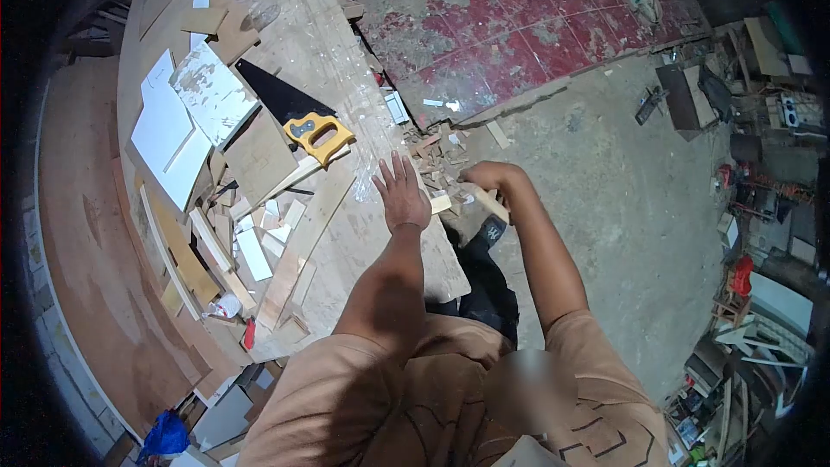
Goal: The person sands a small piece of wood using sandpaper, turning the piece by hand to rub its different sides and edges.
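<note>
My left hand lies flat on the workbench near its right edge, fingers spread. Beside its heel, a short light wood piece juts past that edge. My right hand is off the bench, low over the floor side, its fingers curled round a pale strip of wood; part of the grip is hidden. Ahead and left of my left hand rests a handsaw with a yellow handle and a dark blade, lying on the bench.
White boards and mixed wood offcuts cover the bench's left side. Wood scraps are heaped on the floor by the bench edge. My shoe stands below my right hand. Shelves and clutter line the right.
</note>
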`<state>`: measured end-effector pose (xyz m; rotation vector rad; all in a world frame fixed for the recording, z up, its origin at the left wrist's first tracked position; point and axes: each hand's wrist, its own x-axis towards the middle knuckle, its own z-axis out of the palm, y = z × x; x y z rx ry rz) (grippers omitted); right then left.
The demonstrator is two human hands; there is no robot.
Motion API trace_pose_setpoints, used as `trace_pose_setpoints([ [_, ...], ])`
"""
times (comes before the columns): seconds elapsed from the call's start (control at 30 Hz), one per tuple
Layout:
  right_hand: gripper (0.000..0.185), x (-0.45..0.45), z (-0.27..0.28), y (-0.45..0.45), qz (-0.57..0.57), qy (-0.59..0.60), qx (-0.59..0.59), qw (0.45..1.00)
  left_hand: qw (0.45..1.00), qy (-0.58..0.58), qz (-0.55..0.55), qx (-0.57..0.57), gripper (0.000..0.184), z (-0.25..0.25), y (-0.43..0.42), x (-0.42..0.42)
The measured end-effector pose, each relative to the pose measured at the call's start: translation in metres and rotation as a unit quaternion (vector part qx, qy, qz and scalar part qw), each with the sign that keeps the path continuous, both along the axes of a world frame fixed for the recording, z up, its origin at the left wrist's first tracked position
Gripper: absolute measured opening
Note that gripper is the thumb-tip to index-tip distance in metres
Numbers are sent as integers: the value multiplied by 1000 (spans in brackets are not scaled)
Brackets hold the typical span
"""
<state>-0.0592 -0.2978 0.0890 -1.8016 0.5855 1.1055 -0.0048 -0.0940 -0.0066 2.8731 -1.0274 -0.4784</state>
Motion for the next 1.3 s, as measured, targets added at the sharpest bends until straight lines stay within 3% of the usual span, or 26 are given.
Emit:
trace_pose_setpoints([
  [0.07,59,5,-23,19,-61,13,-19,998,1000,-5,0,2,72,-1,0,1],
  [0.13,55,12,-19,26,86,-41,-61,994,1000,-10,0,0,72,-2,0,0],
  [0.27,50,40,-53,39,156,-65,-50,984,1000,-9,1,6,71,-1,0,0],
  [0.33,49,65,-58,33,232,31,2,972,1000,-4,3,8,70,-2,-1,0],
  [0.4,47,79,-60,26,262,54,51,962,1000,1,7,11,70,-4,-1,0],
  [0.5,65,97,-69,27,332,184,103,919,999,6,14,33,72,-3,0,1],
  [0.6,57,105,-130,41,388,153,144,897,1000,16,9,11,74,0,-2,2],
  [0.63,45,103,-124,48,353,174,111,912,999,17,4,27,77,0,0,1],
  [0.67,45,99,-113,52,355,175,108,912,999,17,1,41,80,0,-1,2],
  [0.73,36,91,-75,61,269,176,-28,947,996,35,0,78,84,15,-6,4],
  [0.77,35,90,-38,60,295,134,-46,945,992,53,-5,117,88,21,-8,5],
  [0.9,36,93,-89,53,304,135,14,943,995,57,6,82,82,14,-8,6],
  [0.93,38,93,-123,52,339,119,65,931,997,57,17,41,81,10,-5,5],
  [0.97,41,93,-118,53,372,103,117,915,998,56,27,1,80,8,-3,3],
  [1.1,47,85,-105,56,332,138,26,933,999,49,21,12,77,1,0,3],
  [1.17,49,75,-119,59,211,93,-2,973,997,9,-2,76,79,-5,0,3],
  [1.2,49,74,-143,55,211,92,-4,973,997,7,-2,75,79,-5,0,4],
  [1.27,44,74,-189,47,289,-17,107,951,999,32,19,-13,71,-2,1,2],
  [1.3,44,74,-163,45,287,-16,106,952,999,33,18,-14,71,1,1,2],
])
